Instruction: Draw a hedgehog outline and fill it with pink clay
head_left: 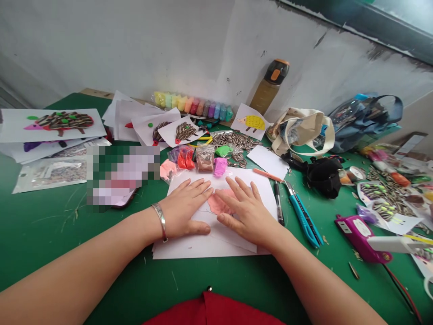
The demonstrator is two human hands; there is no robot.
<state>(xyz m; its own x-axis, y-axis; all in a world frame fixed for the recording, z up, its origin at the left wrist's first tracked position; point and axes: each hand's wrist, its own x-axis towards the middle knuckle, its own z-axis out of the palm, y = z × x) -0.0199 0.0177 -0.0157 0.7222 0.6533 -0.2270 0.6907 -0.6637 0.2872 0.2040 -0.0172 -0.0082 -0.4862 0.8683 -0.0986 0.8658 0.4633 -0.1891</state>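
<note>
My left hand lies flat on white paper, fingers stretched out, with a silver bangle at its wrist. My right hand is also spread, its fingers over a flattened patch of salmon-pink modelling clay on the paper. Pencil-like outline marks show faintly beside the clay. Neither hand grips anything. Just beyond the fingers sit packets of red clay, brown clay, purple-pink clay and green clay. More salmon clay lies at the paper's upper left corner.
Right of the paper lie a black pen, an orange clay tool and a blue box cutter. Sunflower seeds are heaped behind. A purple glue-gun-like device stands right; hedgehog pictures lie left; a bottle leans on the wall.
</note>
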